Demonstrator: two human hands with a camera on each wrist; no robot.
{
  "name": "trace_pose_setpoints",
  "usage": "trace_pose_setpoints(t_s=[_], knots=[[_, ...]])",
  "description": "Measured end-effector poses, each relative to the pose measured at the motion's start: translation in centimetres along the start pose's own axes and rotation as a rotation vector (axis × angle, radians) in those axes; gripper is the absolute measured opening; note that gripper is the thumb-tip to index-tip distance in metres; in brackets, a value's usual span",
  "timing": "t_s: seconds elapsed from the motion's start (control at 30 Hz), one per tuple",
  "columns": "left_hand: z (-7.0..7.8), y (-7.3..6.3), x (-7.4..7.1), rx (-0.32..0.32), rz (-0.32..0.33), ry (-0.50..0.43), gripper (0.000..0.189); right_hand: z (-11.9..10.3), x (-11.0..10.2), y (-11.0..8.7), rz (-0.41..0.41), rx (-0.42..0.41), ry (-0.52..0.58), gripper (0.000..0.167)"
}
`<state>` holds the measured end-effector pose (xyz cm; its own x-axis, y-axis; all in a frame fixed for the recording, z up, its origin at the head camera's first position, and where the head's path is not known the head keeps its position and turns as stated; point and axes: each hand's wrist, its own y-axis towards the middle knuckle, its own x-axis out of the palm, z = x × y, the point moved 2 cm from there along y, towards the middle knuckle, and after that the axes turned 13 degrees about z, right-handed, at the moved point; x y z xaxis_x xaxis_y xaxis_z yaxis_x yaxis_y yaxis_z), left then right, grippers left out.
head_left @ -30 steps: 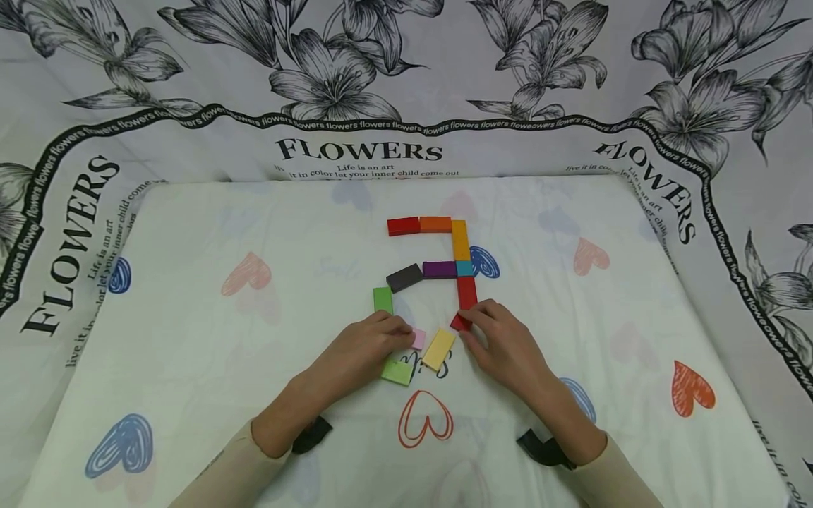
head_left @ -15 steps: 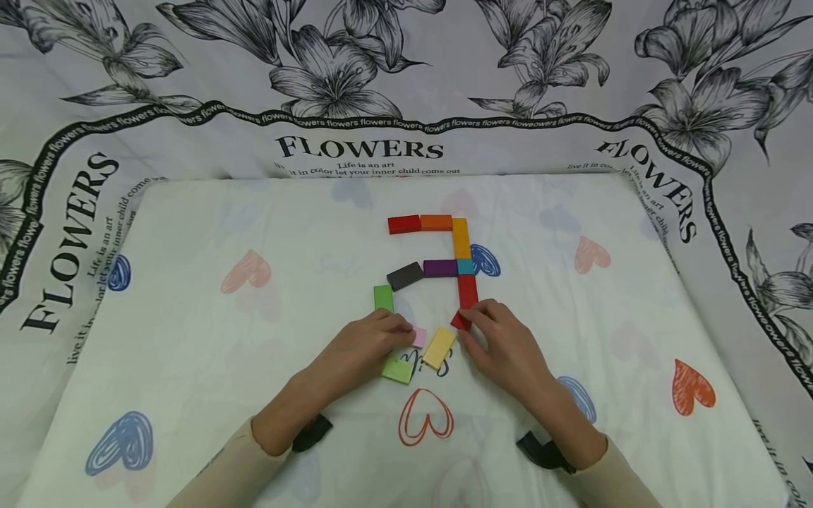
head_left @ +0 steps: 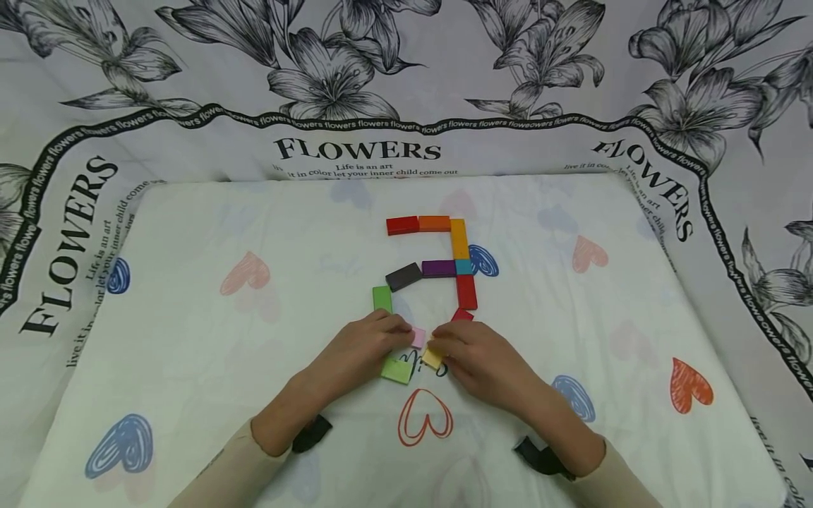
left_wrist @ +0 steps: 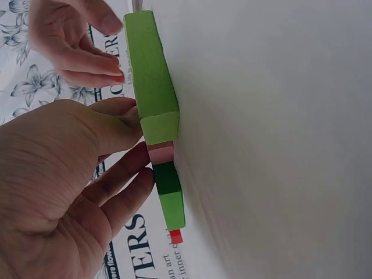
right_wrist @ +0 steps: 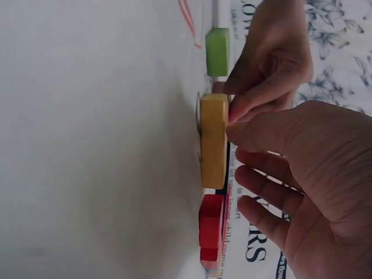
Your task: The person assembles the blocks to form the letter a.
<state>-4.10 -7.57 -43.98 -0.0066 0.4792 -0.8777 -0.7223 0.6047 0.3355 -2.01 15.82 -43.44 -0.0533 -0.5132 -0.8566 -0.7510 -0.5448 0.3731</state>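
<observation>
My left hand (head_left: 368,349) pinches a small pink block (head_left: 418,338) at its left end; in the left wrist view the thumb and fingertips reach it behind a light green block (left_wrist: 152,70). A yellow block (right_wrist: 214,142) lies on the cloth, its upper part covered in the head view by the fingers of my right hand (head_left: 489,367), which grips it from above. Just beyond that hand a red block (head_left: 462,315) is partly hidden. The light green block rests below my left hand, and a green block (head_left: 382,298) lies above it.
Further up, a red block (head_left: 402,226), orange block (head_left: 435,224), amber block (head_left: 459,238), small blue block (head_left: 464,267), purple block (head_left: 439,269), dark grey block (head_left: 404,276) and another red block (head_left: 466,292) form a bent line on the heart-printed cloth (head_left: 305,219).
My right hand has let go of the lower red block and moved left and down onto the yellow block. The left hand stays in place at the pink block.
</observation>
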Motion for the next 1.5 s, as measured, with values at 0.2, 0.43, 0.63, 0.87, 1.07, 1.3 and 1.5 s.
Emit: trace_pose_setpoints(t_s=[0.2,0.43,0.63,0.87,1.07,1.3,1.5], knots=[[-0.05,0.00,0.05,0.006,-0.003,0.008,0.033,-0.21,0.25,0.04,-0.027,-0.051,0.006,0.033],[-0.02,0.07,-0.02,-0.005,-0.021,0.018,0.034,-0.34,0.17,0.05,-0.054,-0.046,-0.016,0.031],[0.03,0.06,0.04,-0.002,-0.022,0.020,0.033,-0.45,0.16,-0.07,-0.077,-0.007,-0.015,0.030],[0.11,0.05,-0.06,-0.001,-0.015,0.021,0.033,-0.48,0.03,-0.36,-0.129,0.043,-0.003,0.034],[0.10,0.08,-0.06,-0.004,-0.023,0.024,0.033,-0.41,-0.05,-0.38,-0.131,0.032,0.002,0.033],[0.08,0.17,-0.05,-0.006,-0.026,0.020,0.034,-0.26,0.01,-0.52,-0.123,0.020,0.014,0.036],[0.09,0.12,-0.02,-0.012,-0.025,0.015,0.033,0.03,-0.03,-0.88,-0.090,0.024,0.015,0.036]])
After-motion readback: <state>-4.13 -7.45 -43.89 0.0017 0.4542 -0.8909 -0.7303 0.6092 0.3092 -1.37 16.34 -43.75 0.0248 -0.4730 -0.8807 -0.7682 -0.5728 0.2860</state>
